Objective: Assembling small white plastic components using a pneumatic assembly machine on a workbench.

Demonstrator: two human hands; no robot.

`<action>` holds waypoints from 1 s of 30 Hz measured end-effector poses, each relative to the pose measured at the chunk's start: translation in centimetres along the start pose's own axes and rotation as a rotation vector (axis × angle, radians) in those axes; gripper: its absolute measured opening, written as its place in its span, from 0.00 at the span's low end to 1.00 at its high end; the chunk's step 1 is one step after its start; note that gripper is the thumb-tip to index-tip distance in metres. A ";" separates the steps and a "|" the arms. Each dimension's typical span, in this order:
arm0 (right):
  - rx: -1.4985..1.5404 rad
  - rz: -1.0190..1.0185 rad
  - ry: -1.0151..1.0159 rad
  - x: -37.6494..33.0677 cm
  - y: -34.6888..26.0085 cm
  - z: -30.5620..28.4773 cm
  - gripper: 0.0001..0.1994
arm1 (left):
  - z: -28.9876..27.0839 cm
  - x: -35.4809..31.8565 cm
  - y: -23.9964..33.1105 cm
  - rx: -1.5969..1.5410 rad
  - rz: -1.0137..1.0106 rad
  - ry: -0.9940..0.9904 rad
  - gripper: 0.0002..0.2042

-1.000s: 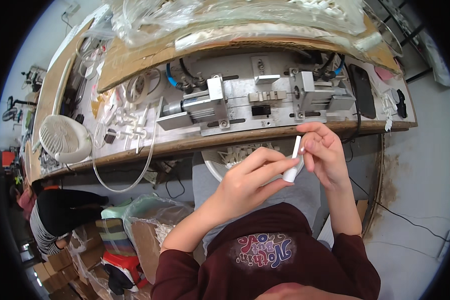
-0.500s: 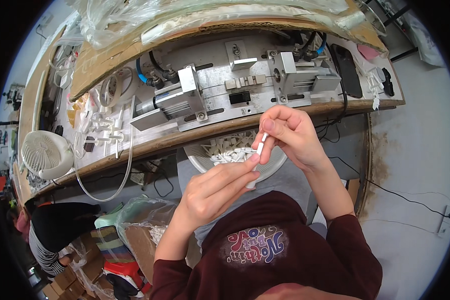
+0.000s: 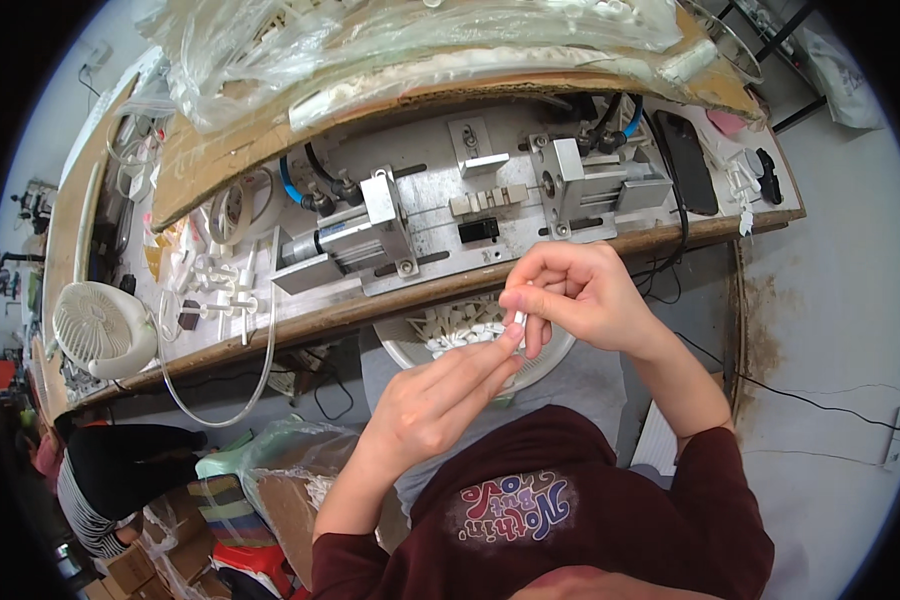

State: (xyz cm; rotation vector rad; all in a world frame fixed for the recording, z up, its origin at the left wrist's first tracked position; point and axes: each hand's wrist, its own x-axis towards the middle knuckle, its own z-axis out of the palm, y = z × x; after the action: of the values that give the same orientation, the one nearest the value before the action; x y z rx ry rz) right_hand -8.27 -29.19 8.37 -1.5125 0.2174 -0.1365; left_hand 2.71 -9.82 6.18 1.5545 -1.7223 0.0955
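A small white plastic piece (image 3: 521, 318) is pinched between my two hands above my lap. My left hand (image 3: 420, 412) is closed, fingers pressed together, its fingertips on the lower end of the piece. My right hand (image 3: 585, 302) comes in from the right and pinches the upper end between thumb and forefinger, covering most of it. Just beneath the fingers, a pale round basin (image 3: 398, 346) rests on my lap. Several loose white plastic parts (image 3: 462, 326) lie in it.
A metal clamping fixture (image 3: 435, 235) with two cylinders is mounted on the wooden-edged bench ahead. To the left are a white fan (image 3: 98, 330), tape rolls (image 3: 232, 212) and white fittings (image 3: 228, 290). A black phone (image 3: 686, 162) lies at right. Another person (image 3: 120, 480) bends down at lower left.
The bench sits slightly lower in the picture. My right fingers have come down and closed further over the white piece, hiding more of it. Both hands remain together.
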 end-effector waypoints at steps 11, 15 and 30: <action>-1.040 -0.610 0.567 17.6 -10.9 -14.9 0.12 | -0.1 2.7 -1.2 0.064 -0.092 0.171 0.18; -1.300 -0.417 0.359 21.7 -11.3 -15.3 0.08 | 0.1 2.4 -1.6 0.083 -0.138 0.181 0.17; -1.341 -0.361 0.301 27.8 -6.8 -13.8 0.10 | 4.7 2.9 -3.4 0.334 -0.237 0.082 0.13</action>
State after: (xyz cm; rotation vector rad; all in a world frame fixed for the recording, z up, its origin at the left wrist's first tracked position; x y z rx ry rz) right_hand 16.01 -49.22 12.92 -2.8650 0.2912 -0.5917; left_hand 3.53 -15.52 3.19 1.9583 -1.5001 0.3356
